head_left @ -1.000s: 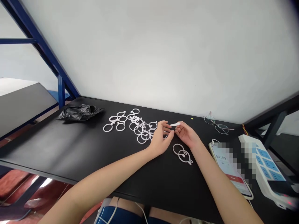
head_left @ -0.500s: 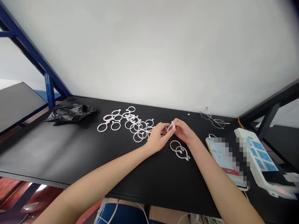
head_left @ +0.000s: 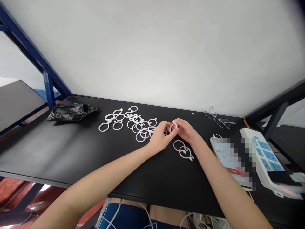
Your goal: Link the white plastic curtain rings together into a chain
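Between my two hands, just above the black tabletop, is a white curtain ring (head_left: 173, 127). My left hand (head_left: 161, 136) pinches its left and lower side, thumb in front. The fingers of my right hand (head_left: 185, 129) close on its upper right, where the small eyelet part is mostly covered. A pair of white curtain rings (head_left: 183, 150) lies overlapping just below my right hand. Left of my hands spreads a loose pile of several more rings (head_left: 140, 125), partly hidden behind my left hand.
A crumpled black plastic bag (head_left: 71, 113) lies at the far left of the desk (head_left: 71, 152). To the right are eyeglasses (head_left: 223, 123), a phone (head_left: 228, 162) with a cable, and a white power strip (head_left: 264, 159). A wall (head_left: 152, 57) rises behind.
The held ring has turned slightly, its opening now facing me more. My fingers have shifted a little on it. The rest lies as before; the view tilts slightly.
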Tool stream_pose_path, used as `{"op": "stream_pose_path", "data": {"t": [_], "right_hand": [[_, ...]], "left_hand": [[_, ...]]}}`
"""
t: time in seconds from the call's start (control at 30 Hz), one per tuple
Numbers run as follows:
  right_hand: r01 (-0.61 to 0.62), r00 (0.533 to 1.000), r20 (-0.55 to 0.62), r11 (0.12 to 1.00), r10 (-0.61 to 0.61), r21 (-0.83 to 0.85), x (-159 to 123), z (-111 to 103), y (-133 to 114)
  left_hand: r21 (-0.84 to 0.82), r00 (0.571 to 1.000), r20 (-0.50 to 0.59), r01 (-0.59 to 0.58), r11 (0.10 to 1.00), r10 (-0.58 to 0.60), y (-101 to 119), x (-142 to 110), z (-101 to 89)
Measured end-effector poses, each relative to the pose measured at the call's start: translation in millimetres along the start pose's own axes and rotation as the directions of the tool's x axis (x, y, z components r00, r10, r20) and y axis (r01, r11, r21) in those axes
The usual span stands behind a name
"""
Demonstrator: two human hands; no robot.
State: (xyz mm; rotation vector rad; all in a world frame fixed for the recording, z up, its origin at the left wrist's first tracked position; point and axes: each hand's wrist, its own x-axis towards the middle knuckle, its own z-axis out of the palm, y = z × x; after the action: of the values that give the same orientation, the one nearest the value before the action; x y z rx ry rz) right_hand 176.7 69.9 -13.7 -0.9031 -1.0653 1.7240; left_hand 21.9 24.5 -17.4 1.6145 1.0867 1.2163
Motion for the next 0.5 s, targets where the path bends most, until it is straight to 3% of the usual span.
{"op": "stream_pose_path", "data": {"t": [0.5], "right_hand": [[-0.02,1.0,-0.014,0.999,0.02,-0.031,-2.1,-0.1,-0.7]], "left_hand": [[-0.094,1.0,0.011,-0.001,0.996,0.002,9.3,-1.7,-2.7]]}}
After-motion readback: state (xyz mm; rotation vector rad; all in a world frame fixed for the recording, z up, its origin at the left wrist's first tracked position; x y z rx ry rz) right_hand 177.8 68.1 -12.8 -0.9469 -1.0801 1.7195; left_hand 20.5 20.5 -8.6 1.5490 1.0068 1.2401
